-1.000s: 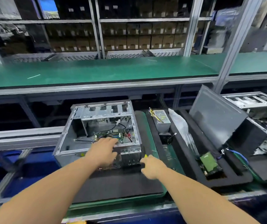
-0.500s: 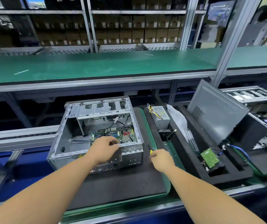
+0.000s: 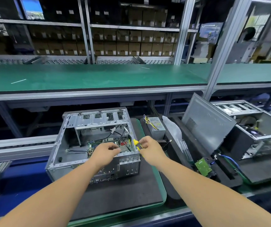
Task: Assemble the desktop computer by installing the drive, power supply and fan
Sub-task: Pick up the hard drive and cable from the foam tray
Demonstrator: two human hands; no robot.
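The open computer case [image 3: 75,145] under the curled left hand [image 3: 106,150] contains a motherboard [image 3: 123,144]; the right hand [image 3: 149,147] pinches a yellow tool [image 3: 136,142]; what the left hand holds I cannot tell. The power supply [image 3: 156,126] lies beyond the right hand.

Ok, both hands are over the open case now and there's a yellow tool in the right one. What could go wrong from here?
1. The yellow tool in the right hand sits right at the case edge above the motherboard; a slip could scratch it.
2. The left hand works among loose black cables and might snag one.
3. The power supply is not yet installed.
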